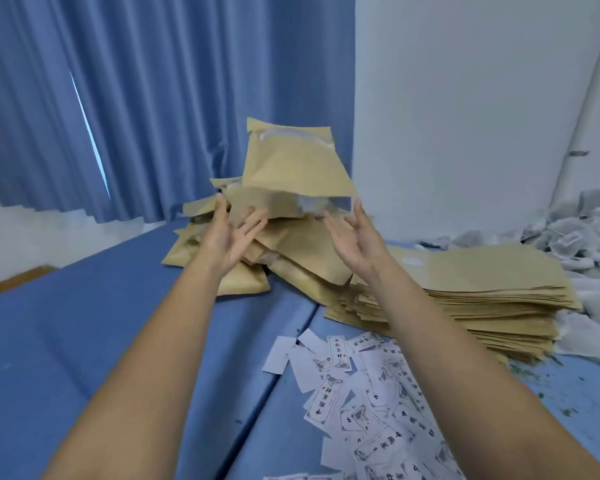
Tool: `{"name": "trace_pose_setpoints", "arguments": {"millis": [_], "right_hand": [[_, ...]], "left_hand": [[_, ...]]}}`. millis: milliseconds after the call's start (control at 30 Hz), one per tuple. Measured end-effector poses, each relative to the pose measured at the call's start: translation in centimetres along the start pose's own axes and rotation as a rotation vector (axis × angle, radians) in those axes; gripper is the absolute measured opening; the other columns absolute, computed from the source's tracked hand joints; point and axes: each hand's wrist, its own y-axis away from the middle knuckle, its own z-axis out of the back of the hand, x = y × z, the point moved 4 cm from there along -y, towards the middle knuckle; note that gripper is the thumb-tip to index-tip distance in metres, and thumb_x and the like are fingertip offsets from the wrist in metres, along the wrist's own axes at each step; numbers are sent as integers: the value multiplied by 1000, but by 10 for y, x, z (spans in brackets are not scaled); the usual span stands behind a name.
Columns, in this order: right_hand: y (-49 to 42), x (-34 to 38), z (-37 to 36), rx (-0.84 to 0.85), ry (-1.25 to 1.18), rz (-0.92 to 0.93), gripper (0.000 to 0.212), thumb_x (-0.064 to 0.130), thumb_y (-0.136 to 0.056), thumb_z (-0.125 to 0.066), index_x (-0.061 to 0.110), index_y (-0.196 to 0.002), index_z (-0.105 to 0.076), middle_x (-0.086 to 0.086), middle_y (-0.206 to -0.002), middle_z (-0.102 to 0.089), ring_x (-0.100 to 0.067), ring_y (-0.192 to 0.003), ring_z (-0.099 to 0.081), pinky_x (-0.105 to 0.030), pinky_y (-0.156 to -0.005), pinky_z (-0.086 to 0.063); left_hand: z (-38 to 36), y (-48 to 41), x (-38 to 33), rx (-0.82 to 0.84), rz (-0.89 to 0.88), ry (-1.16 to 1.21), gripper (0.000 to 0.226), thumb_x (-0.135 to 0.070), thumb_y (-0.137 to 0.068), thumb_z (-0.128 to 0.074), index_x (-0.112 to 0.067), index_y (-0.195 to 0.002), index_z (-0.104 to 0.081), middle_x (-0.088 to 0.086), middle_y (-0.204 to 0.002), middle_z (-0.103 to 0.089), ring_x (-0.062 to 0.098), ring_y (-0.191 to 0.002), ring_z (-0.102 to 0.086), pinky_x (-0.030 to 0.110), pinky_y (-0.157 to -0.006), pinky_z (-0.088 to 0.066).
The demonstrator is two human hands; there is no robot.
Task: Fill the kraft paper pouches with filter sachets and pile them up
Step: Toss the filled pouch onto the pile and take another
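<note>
I am judging the piling step as in hand: a filled kraft pouch [293, 168] is hanging directly above the pile [302, 261], its lower edge at the fingertips of my left hand [230, 235] and right hand [355, 242], both spread wide and gripping nothing. The next move is likely calling for an empty pouch from the flat stack [482, 285] right of the pile, then filter sachets [575, 230] farther right.

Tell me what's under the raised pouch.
A heap of filled pouches, with the left hand and right hand open at the pouch's lower edge. The heap's top is hidden behind it.
</note>
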Motion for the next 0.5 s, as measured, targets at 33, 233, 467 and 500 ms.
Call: {"name": "trace_pose_setpoints", "arguments": {"millis": [33, 233, 467, 500], "right_hand": [[-11, 1, -8, 43, 24, -27, 56, 22, -102, -43, 0, -148, -21, -23, -153, -27, -29, -142, -31, -35, -120, -22], [-24, -2, 40, -72, 1032, 138, 14, 5, -93, -57, 10, -104, -63, -8, -114, -63, -32, -119, -57, -26, -85, -46], [16, 57, 166, -468, 2582, -263, 85, 71, -88, -38, 6, -144, -35, -19, -149, -36, -33, -139, -32, -46, -115, -19], [24, 60, 173, -459, 2622, -223, 74, 66, -90, -42, 9, -137, -44, -13, -140, -49, -29, -131, -44, -44, -113, -23]], "left_hand": [[-9, -6, -2, 7, 36, -74, 60, -38, -102, -39, -12, -150, -15, 21, -146, -37, 34, -122, -53, 45, -103, -44], [-40, 5, 66, 117, 236, -760, 45, -26, -100, -49, -12, -140, -35, 16, -135, -48, 31, -104, -61, 38, -82, -51], [-52, 17, 128, 272, 216, -1073, 36, -20, -99, -50, -12, -133, -50, 4, -118, -60, 21, -101, -63, 26, -76, -48], [-54, 20, 135, 307, 124, -1191, 34, -17, -97, -52, -12, -130, -54, 2, -117, -62, 18, -102, -62, 22, -75, -47]]}}
